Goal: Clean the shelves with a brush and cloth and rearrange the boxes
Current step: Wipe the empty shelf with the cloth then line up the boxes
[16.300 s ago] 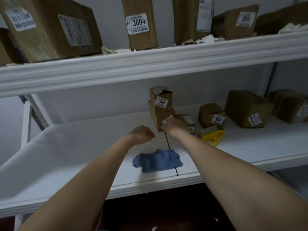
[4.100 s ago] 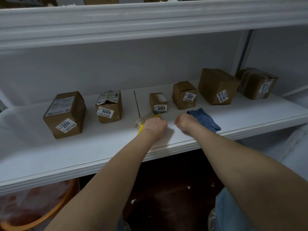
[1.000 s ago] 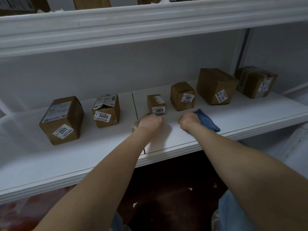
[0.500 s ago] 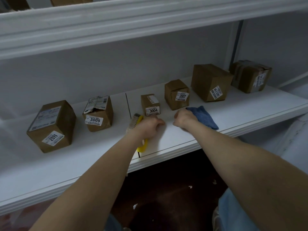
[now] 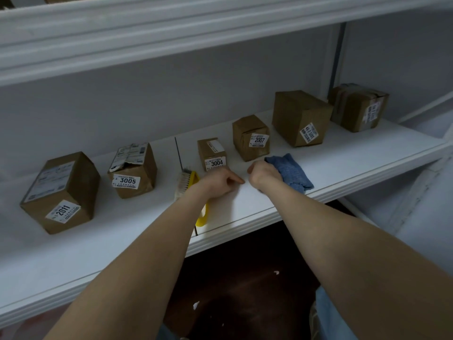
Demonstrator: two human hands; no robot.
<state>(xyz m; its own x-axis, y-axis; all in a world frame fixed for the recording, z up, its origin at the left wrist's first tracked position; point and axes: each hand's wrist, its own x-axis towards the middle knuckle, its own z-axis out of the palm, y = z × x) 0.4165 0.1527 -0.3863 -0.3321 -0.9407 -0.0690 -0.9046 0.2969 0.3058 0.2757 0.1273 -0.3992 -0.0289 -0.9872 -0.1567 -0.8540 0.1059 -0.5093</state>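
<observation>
On the white lower shelf (image 5: pixel 343 168) a yellow scrub brush (image 5: pixel 187 184) lies on its side, bristles facing left. My left wrist crosses over its handle. My left hand (image 5: pixel 218 184) sits just right of the brush with curled fingers and nothing visible in them. Beside it, my right hand (image 5: pixel 263 173) grips the left end of a crumpled blue cloth (image 5: pixel 291 174). A row of brown boxes stands behind: box 2011 (image 5: pixel 61 192), box 3005 (image 5: pixel 133 169), box 3004 (image 5: pixel 212 153), box 2007 (image 5: pixel 251 137).
Two larger brown boxes (image 5: pixel 301 117) (image 5: pixel 358 106) stand at the right end of the shelf. The upper shelf's white front edge (image 5: pixel 171 38) hangs overhead. Below the shelf is a dark floor (image 5: pixel 245 290) with small white scraps.
The brush was turned from under my left hand to lie along my forearm, and my left hand has drawn slightly right of it. My right hand stays on the cloth.
</observation>
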